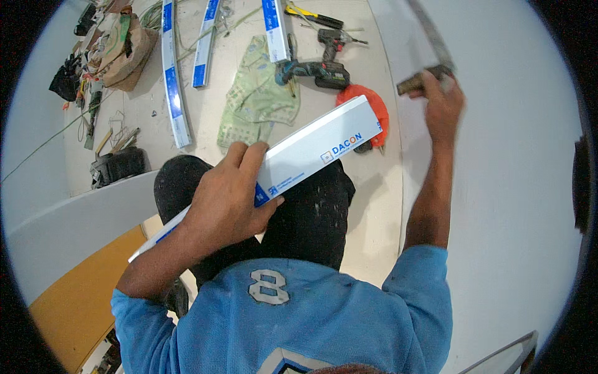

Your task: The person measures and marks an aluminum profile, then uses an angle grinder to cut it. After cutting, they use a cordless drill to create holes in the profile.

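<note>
My left hand (233, 190) is wrapped round a long white length of cable trunking (321, 140) with blue print. It lies slanted across my knees, its far end up to the right and its near end under my left forearm. Out to the right, my right hand (441, 103) grips the dark, worn handle of a handsaw (434, 37). The saw's long blade points up and away, blurred, and stands apart from the trunking.
More blue-and-white trunking (174, 87) lies on the floor ahead. A green patterned cloth (258, 93), cordless drill (330, 47), second power tool (311, 71), hammer (314, 17) and orange-red item (380, 112) lie nearby. A bag (128, 59) stands left; a pale wall (511, 156) rises right.
</note>
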Available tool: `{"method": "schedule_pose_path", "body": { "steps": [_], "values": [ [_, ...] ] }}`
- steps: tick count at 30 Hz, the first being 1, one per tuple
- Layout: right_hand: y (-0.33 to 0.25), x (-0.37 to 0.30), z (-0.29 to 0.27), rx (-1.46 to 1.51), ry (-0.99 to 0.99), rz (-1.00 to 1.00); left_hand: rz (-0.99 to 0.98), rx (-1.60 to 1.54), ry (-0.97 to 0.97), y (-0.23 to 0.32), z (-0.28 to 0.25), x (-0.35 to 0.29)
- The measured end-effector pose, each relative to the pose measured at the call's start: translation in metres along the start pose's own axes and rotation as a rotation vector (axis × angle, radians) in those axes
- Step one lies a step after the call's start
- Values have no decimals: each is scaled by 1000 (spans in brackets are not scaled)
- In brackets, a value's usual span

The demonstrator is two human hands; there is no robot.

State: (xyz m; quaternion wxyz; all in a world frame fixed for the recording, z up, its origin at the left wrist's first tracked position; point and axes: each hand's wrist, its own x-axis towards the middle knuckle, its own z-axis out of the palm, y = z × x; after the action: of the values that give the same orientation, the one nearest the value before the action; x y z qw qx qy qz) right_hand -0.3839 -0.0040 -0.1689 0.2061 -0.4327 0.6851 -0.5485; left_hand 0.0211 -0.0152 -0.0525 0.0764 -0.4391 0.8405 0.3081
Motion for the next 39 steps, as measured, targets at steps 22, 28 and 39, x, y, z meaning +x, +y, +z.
{"method": "schedule_pose_path", "body": {
  "steps": [22, 28, 39],
  "values": [
    [-153, -333, 27, 881, -258, 817, 744, 125, 199, 20, 67, -48],
    [-153, -323, 17, 718, -225, 808, 763, 229, 132, 25, 56, -59],
    [-153, -299, 25, 564, -324, 737, 731, 280, 113, 31, 60, -59]
  ]
}}
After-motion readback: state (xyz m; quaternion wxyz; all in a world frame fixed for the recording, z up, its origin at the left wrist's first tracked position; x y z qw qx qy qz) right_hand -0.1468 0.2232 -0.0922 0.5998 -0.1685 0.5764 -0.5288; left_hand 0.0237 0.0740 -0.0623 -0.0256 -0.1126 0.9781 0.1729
